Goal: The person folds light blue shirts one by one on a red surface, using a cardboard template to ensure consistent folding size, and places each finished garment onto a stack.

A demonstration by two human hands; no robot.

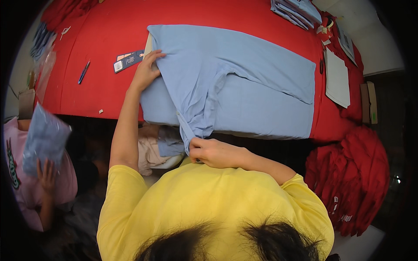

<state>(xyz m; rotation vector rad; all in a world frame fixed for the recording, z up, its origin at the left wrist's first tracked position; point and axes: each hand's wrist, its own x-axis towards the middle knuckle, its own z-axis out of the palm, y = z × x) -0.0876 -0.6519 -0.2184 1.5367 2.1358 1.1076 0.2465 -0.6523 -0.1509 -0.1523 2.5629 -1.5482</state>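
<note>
A pair of light blue trousers (265, 74) lies across the table, legs pointing right and waist end at the left. My left hand (148, 71) holds the left edge near the waistband, its fingers curled over the cloth beside a dark blue hang tag (130, 61). Close to my body, my right hand (215, 152) is closed on a gathered front corner of the waistband, pulled past the table's near edge. Folds run through the cloth between my hands, and a small button shows near the pulled edge.
The table has a red cover (104, 39). A pen (84, 72) lies left; white sheets (337, 78) and folded blue garments (298, 12) lie right. Red garments (348, 178) are heaped at lower right. At left, a person in pink holds a bagged blue garment (45, 139).
</note>
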